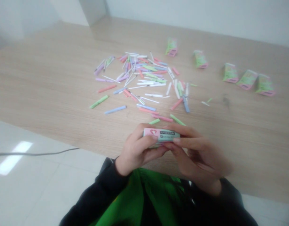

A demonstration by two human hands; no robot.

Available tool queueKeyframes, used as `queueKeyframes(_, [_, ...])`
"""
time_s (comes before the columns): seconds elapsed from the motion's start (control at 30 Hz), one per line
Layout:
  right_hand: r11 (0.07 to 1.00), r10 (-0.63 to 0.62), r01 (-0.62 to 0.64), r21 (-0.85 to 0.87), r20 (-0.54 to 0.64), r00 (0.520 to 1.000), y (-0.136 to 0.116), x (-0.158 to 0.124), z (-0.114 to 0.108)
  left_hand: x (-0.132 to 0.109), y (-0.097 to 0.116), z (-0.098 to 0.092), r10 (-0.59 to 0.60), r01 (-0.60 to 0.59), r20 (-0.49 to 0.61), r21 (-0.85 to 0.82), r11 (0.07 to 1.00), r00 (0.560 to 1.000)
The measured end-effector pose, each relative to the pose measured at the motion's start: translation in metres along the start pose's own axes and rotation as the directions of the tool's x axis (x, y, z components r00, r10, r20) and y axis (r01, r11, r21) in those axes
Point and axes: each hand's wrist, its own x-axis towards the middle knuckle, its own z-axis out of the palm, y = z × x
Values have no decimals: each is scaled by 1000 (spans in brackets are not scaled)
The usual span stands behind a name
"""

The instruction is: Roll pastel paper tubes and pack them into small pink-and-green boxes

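Note:
A small pink and pale green printed box is held between both hands, near the table's front edge. My left hand grips its left end, thumb across the front face. At the right end, the fingers of my right hand close on the box; part of this hand is smeared by motion. Just beyond the box lie a green stick and a pink stick, both pen-like. Farther off, a loose pile of pastel caps or tubes and thin white sticks spreads over the table.
Several similar green and pink boxes stand at the back right of the wooden table. Small green and white scraps lie right of the pile. A wall borders the far edge. A grey cable runs at the lower left, over the floor.

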Motion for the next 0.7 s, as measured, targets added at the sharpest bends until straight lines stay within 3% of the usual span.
queueKeyframes(0.17, [999,-31,30,15,44,999,0,1,-1,2,0,-5,24,-28,51,95,995,998])
queueKeyframes(0.3, [998,13,-15,56,44,999,2,0,1,-1,-1,-6,92,-93,20,119,988,996])
queueKeyframes(0.5, [999,-35,36,16,-52,998,3,-3,7,-1,0,-6,-4,1,38,81,997,999])
queueKeyframes(0.7, [1000,3,-3,-5,-15,1000,-1,-1,2,4,0,-6,19,-22,51,64,998,999])
